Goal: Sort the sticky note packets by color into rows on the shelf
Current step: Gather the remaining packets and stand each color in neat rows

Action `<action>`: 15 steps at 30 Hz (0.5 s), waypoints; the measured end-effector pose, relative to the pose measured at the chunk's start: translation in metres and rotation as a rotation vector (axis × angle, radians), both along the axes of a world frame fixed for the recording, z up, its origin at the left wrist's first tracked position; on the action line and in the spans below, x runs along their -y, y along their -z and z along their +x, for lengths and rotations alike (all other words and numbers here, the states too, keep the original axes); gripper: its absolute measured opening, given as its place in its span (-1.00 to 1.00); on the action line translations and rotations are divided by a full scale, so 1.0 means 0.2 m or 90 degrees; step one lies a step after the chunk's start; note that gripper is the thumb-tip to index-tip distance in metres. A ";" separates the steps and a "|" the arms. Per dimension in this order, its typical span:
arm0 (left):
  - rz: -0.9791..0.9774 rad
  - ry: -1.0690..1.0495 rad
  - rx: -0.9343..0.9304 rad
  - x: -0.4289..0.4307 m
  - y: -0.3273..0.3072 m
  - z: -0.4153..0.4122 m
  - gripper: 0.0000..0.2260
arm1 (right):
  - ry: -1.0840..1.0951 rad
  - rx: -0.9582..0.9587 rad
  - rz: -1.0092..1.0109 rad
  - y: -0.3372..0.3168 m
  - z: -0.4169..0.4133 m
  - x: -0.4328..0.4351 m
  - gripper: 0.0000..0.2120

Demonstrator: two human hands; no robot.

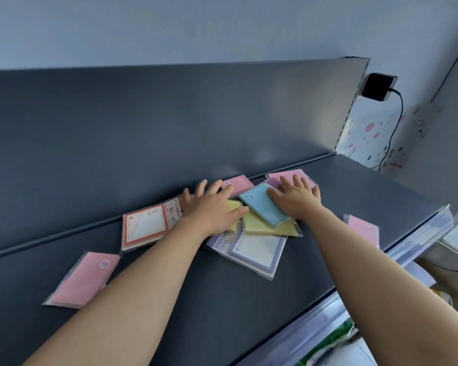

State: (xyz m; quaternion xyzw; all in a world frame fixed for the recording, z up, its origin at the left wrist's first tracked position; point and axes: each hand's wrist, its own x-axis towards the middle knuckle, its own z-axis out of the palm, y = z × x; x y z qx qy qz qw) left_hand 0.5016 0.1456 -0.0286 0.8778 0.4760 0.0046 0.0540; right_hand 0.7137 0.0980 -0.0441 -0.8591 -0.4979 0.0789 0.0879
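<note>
The shelf holds an unsorted heap, so the step in hand looks like spreading the heap to pull out one color at a time.

Nearest, and well to the left of the blue packet, a pink packet lies alone and tilted. Just on the near side of the blue packet sits a purple-bordered packet, partly under a yellow packet, and the blue one lies on top of that yellow one. Right of the blue packet, near the shelf's front lip, is a second pink packet. To its left, against the back panel, lies a red-bordered packet.

The left hand lies flat just left of the blue packet. Its grip is spread and pinches nothing, with the thumb on a smaller yellow packet. The right hand rests at the blue packet's right end, its grip also spread, palm down and thumb on the blue edge. Beyond the blue packet, a third pink packet and a pink and lilac cluster touch the back panel.

The wrappers look slick, so flat palms should slide the layers apart better than pinching would. It would help to pin the yellow packets with the left hand while the right draws the blue one clear. The three scattered pinks could form the first row along the panel. One risk is nudging the right-hand pink packet over the lip.
</note>
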 end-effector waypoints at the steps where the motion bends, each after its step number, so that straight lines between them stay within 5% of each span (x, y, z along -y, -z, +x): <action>1: -0.015 0.005 -0.009 -0.01 0.01 0.01 -0.31 | -0.006 -0.006 -0.004 0.01 0.00 -0.01 -0.41; 15: 0.001 0.050 0.007 0.15 0.02 -0.30 -0.40 | -0.021 -0.031 0.075 0.06 -0.38 0.22 -0.57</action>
